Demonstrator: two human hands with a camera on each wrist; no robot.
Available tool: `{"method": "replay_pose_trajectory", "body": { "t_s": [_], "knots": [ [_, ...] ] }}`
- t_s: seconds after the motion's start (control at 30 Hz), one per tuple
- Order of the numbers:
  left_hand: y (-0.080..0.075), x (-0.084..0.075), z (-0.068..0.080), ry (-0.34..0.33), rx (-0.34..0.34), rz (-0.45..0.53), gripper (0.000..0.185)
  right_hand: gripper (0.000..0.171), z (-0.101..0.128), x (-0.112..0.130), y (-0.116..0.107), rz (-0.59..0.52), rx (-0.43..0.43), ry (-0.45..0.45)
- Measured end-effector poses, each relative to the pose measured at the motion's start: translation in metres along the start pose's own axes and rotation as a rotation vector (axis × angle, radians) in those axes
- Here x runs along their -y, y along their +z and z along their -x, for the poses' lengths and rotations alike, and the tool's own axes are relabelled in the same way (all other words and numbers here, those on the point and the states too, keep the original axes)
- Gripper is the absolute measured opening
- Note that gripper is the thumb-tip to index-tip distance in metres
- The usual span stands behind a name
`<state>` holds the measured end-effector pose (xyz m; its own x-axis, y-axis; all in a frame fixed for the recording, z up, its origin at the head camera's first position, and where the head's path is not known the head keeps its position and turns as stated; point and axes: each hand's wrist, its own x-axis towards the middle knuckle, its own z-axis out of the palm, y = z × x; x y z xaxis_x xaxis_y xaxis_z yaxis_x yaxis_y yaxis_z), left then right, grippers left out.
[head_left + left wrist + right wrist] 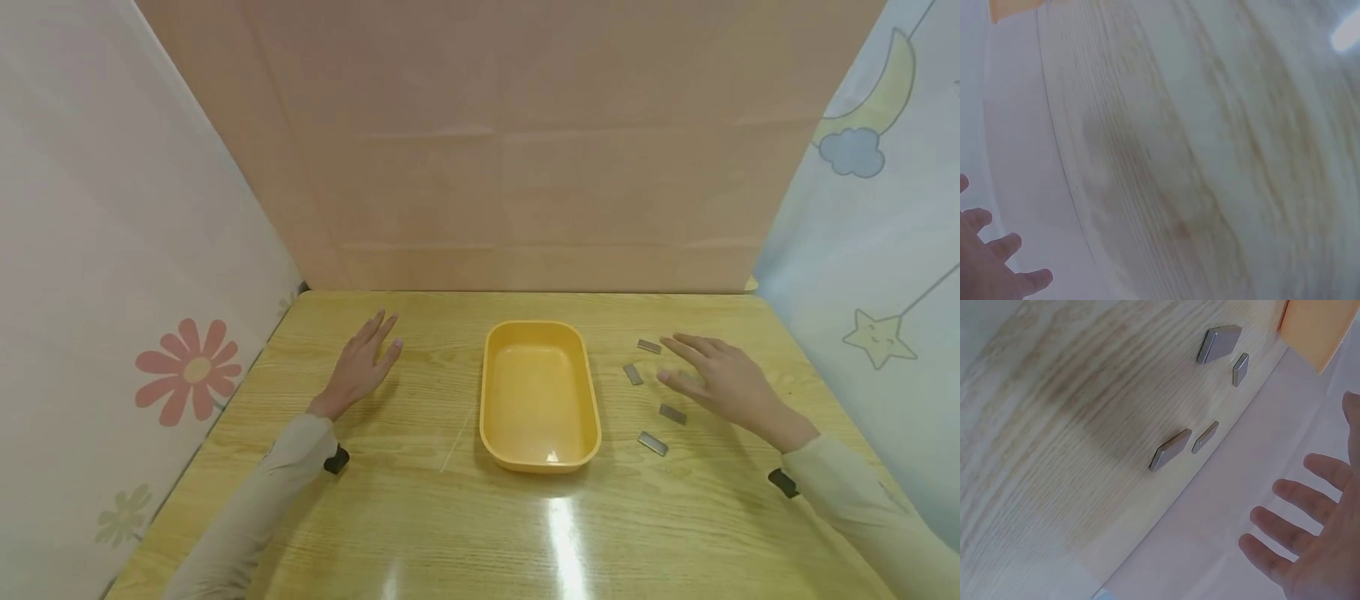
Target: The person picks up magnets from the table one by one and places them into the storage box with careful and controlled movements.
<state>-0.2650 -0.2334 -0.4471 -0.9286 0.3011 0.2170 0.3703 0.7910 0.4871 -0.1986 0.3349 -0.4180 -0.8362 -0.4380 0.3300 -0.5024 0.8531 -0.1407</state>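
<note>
Right of the frame's centre, four metal blocks (652, 443), long axes slanted down rightward, are seen left of and below the nearer right-hand grip (727, 385), spread wide with nothing held

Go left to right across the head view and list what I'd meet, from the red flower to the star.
Red flower, left hand, tray, leftmost metal piece, right hand, star.
</note>
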Motion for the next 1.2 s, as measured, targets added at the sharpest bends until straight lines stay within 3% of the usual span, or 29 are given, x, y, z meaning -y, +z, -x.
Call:
{"method": "replay_pose_trajectory", "body": {
  "t_s": [1.2],
  "knots": [
    [0.007, -0.017, 0.002, 0.071, 0.019, 0.021, 0.065, 0.059, 0.005, 0.024, 0.004, -0.054, 0.056, -0.039]
  ]
}}
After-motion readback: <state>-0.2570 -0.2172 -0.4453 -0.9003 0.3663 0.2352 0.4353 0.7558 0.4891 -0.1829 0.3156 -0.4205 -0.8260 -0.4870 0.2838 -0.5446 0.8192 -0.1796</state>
